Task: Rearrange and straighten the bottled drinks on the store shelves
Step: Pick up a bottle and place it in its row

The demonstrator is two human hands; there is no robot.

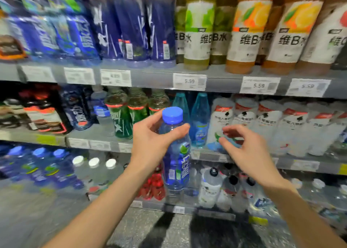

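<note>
Held bottle: a clear blue-capped bottle [175, 153] with a blue label hangs upright in front of the store shelving, cap at 12 o'clock, base at 6 o'clock, long axis near vertical with a slight lean.

Left hand: the left hand [150, 140] wraps the bottle's shoulder just under the cap, thumb across the front, fingers curled round the far side; the body of the bottle lies at 5 o'clock from the palm.

Right hand: the right hand [246, 152] hovers apart from the bottle at its 3 o'clock, fingers loosely bent and spread, holding nothing; no contact with any bottle on the shelf can be made out.

Nearer hand: the left, already on the bottle.

Likely slot: matching blue-labelled bottles [54, 165] stand on the lower shelf at 9 o'clock from the held one; by that match, its place seems to lie down and left.

Middle shelf: green bottles [120, 116] and pale blue bottles [200, 120] stand directly behind the held bottle, white-labelled ones [244, 123] to their right.

Blur: edges are soft, so fine label detail is unreadable.
</note>
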